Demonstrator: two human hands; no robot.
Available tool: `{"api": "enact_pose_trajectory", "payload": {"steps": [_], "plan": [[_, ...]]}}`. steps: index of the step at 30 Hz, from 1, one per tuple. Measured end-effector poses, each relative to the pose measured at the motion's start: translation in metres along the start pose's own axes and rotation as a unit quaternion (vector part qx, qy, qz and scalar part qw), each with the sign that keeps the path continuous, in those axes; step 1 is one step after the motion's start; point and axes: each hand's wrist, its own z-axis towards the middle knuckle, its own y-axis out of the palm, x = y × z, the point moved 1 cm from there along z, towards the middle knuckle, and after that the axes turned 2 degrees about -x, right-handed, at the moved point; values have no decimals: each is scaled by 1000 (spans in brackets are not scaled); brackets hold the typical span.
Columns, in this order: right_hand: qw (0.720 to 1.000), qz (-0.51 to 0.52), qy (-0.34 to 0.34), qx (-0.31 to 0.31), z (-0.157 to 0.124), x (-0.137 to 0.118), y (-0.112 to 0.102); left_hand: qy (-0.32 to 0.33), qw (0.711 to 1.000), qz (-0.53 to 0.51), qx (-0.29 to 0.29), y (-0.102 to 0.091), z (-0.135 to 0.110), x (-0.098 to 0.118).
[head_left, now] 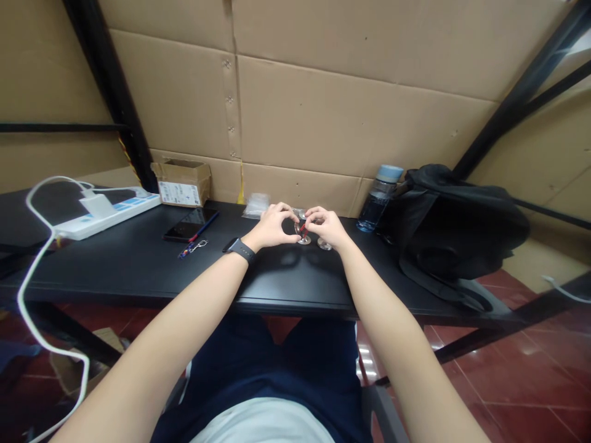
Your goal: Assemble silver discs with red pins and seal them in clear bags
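Over the middle of the black table, my left hand (276, 227), wearing a black watch (239, 248), curls thumb and fingers around the edge of a small shiny round metal piece (297, 229). Close beside it, my right hand (327, 227) pinches a thin red piece (303, 231) at the metal one; its exact kind is too small to tell. Below the fingers, a shiny disc (304, 240) lies on the table. Another shiny disc (324, 244) rests under my right hand, partly covered by it. More clear or shiny material behind the fingertips is mostly hidden.
Left of my hands lie a clear plastic bag (257, 205), a phone (191, 224) and a keychain (194, 248). Farther left are an open cardboard box (181, 183) and a white power strip (111, 215). A water bottle (379, 198) and black backpack (455, 227) stand right.
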Motion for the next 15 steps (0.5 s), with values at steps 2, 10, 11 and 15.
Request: {"api": "enact_pose_trajectory", "payload": {"steps": [2, 10, 11, 15], "plan": [[1000, -6, 0, 2, 0, 0, -1, -14, 1000, 11, -18, 1, 0, -1], [997, -65, -10, -31, 1, 5, 4, -7, 1000, -13, -24, 7, 1, -6], [997, -69, -7, -36, 2, 6, 4, -2, 1000, -8, -30, 8, 1, -8], [995, -82, -10, -50, 2, 8, 7, 4, 998, 20, -54, 13, 2, -10]]}}
